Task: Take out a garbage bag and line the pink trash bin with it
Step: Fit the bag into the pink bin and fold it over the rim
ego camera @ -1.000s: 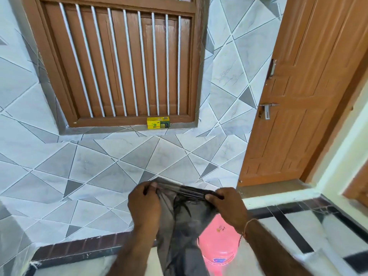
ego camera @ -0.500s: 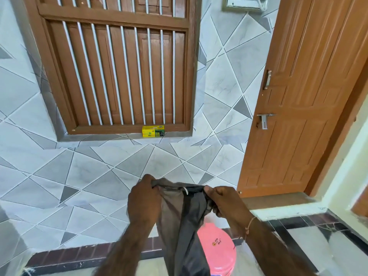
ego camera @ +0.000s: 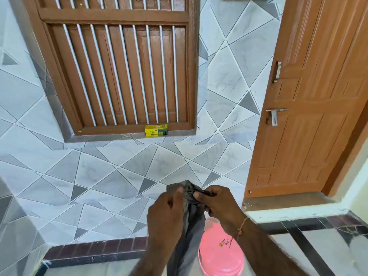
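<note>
The garbage bag is out, pinched at its top by left hand and right hand, apparently unopened, hanging just above the unlined pink trash bin.

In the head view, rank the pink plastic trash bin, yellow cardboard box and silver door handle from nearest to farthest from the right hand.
From the right hand:
1. Pink plastic trash bin, just below.
2. Silver door handle, upper right.
3. Yellow cardboard box, window sill, upper left; close to 2.
</note>
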